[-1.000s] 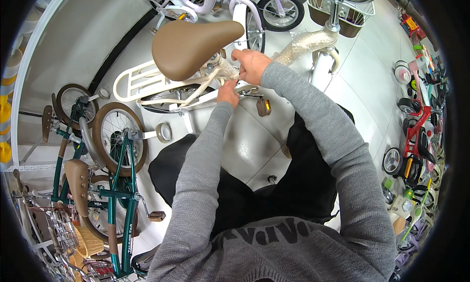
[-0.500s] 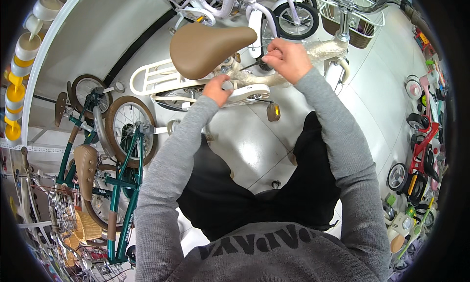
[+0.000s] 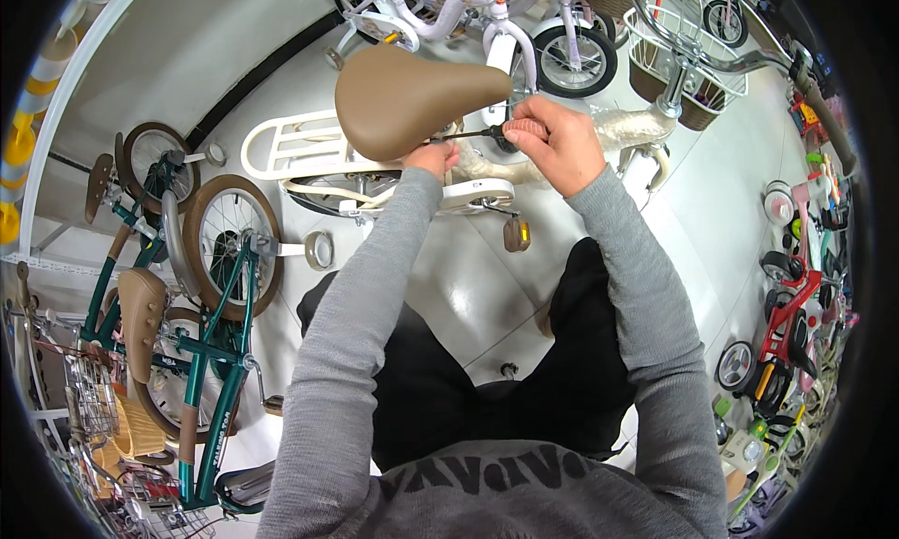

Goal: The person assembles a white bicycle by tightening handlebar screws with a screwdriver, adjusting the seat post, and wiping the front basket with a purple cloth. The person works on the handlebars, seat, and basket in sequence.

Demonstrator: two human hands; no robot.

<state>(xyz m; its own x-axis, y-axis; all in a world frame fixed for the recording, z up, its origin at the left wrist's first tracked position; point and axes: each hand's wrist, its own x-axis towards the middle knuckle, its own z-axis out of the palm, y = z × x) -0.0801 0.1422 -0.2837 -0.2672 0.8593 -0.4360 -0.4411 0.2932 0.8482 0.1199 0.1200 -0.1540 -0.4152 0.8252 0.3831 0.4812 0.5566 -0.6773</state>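
Note:
A cream children's bicycle stands crosswise in front of me, its brown saddle [image 3: 407,103] above its frame tube [image 3: 501,167] in clear wrap. My right hand [image 3: 560,144] is closed round the dark handle of a screwdriver [image 3: 476,134], whose thin shaft points left beneath the saddle. By the shaft's far end, my left hand [image 3: 433,158] has its fingers bunched together under the saddle's edge. The saddle hides part of that spot, so what these fingers pinch cannot be made out. Below the hands sit the white chain guard [image 3: 473,196] and a pedal [image 3: 516,234].
Green bicycles [image 3: 221,380] with brown tyres crowd the left side. Pale purple bicycles [image 3: 449,14] stand at the back, near a white-rimmed basket [image 3: 688,66]. A red ride-on toy [image 3: 782,324] and other toys line the right. A cream rear rack [image 3: 290,146] juts out leftward.
My left hand has moved up and right, in under the saddle, its fingers drawing together. The screwdriver now lies more level, with more of it showing. The whole view has shifted slightly.

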